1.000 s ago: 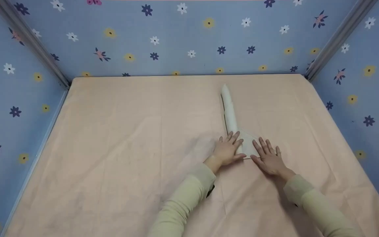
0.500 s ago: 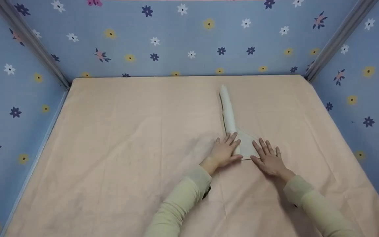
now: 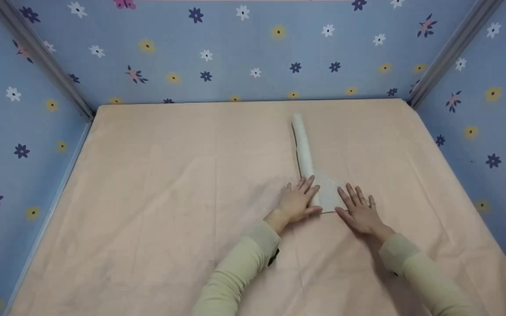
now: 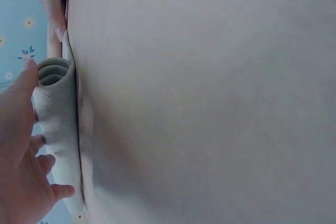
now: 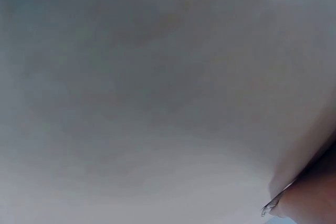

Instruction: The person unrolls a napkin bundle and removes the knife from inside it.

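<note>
A pale green mat (image 3: pixel 303 145) lies partly rolled up on the cloth-covered table, its long roll pointing away from me. The flat end of the mat (image 3: pixel 330 193) spreads to the right of the roll. My left hand (image 3: pixel 294 203) rests with spread fingers on the near part of the roll. In the left wrist view, the rolled mat (image 4: pixel 58 124) shows its coiled layers at the near end, beside my thumb. With fingers extended, my right hand (image 3: pixel 360 213) presses on the flat part's right edge. The right wrist view shows only part of the right hand (image 5: pixel 310 200) at its lower corner.
A peach cloth (image 3: pixel 169 197) with creases covers the table. Blue flowered panels (image 3: pixel 253 52) stand behind it and on both sides, with grey corner posts (image 3: pixel 455 55) where they meet.
My left hand and the roll have shifted slightly left, and more of the mat's flat part shows between the hands. The right hand has stayed in place.
</note>
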`<state>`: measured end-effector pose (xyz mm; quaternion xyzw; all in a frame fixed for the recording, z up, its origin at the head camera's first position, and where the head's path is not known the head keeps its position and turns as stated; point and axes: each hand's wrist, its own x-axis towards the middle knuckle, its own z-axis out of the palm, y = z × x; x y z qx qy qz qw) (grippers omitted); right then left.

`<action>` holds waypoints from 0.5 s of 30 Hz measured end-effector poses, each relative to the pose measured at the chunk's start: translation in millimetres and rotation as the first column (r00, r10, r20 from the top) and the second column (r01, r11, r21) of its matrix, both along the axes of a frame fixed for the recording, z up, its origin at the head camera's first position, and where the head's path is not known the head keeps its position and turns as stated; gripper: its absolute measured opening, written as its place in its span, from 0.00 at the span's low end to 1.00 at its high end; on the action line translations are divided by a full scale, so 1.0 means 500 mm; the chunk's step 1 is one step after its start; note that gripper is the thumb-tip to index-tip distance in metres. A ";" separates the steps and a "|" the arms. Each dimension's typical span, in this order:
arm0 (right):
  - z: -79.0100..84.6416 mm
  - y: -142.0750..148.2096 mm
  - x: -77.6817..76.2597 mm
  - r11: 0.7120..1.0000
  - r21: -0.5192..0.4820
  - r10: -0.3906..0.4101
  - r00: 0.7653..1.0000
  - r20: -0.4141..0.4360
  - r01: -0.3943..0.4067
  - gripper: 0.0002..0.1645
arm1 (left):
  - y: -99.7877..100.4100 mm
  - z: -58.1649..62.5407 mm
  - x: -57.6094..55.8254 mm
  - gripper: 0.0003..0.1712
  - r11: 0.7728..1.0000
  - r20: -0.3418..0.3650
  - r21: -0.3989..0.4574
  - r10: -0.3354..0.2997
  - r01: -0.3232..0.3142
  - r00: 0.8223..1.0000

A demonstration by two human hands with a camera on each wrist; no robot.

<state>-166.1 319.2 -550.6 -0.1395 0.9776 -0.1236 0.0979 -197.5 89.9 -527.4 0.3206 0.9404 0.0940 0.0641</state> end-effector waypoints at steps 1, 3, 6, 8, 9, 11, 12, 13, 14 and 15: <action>0.001 0.000 0.000 1.000 -0.005 0.002 1.000 -0.002 -0.002 0.38 | -0.001 0.000 0.000 0.39 1.000 0.001 0.005 0.000 0.000 1.000; 0.002 0.000 0.001 1.000 -0.014 0.004 1.000 -0.007 -0.004 0.38 | -0.004 -0.001 0.000 0.40 1.000 0.002 0.013 0.001 -0.001 1.000; 0.004 -0.001 0.001 1.000 -0.015 0.001 1.000 -0.015 -0.002 0.38 | -0.008 -0.002 0.000 0.40 1.000 0.003 0.022 0.001 -0.001 1.000; 0.004 -0.001 0.002 1.000 -0.018 -0.001 1.000 -0.015 0.001 0.38 | -0.011 -0.003 0.000 0.40 1.000 0.003 0.021 0.003 -0.003 1.000; 0.003 -0.001 0.002 1.000 -0.018 -0.001 1.000 -0.015 0.001 0.38 | -0.012 -0.003 0.000 0.40 1.000 0.002 0.021 0.004 -0.004 1.000; 0.003 -0.001 0.002 1.000 -0.023 -0.002 1.000 -0.014 0.001 0.38 | -0.014 -0.003 0.001 0.41 1.000 0.003 0.023 0.009 -0.009 1.000; 0.002 -0.001 0.002 1.000 -0.027 -0.001 1.000 -0.015 0.001 0.38 | -0.015 -0.003 0.001 0.41 1.000 0.004 0.024 0.011 -0.011 1.000; 0.002 -0.001 0.002 1.000 -0.029 -0.001 1.000 -0.015 0.000 0.38 | -0.017 -0.002 0.002 0.41 1.000 0.002 0.025 0.012 -0.012 1.000; 0.001 -0.001 0.002 1.000 -0.029 -0.001 1.000 -0.016 0.001 0.38 | -0.018 -0.002 0.002 0.41 1.000 0.000 0.025 0.013 -0.013 1.000; 0.000 -0.001 0.002 1.000 -0.026 -0.002 1.000 -0.017 0.001 0.38 | -0.019 -0.002 0.002 0.41 1.000 0.000 0.024 0.013 -0.013 1.000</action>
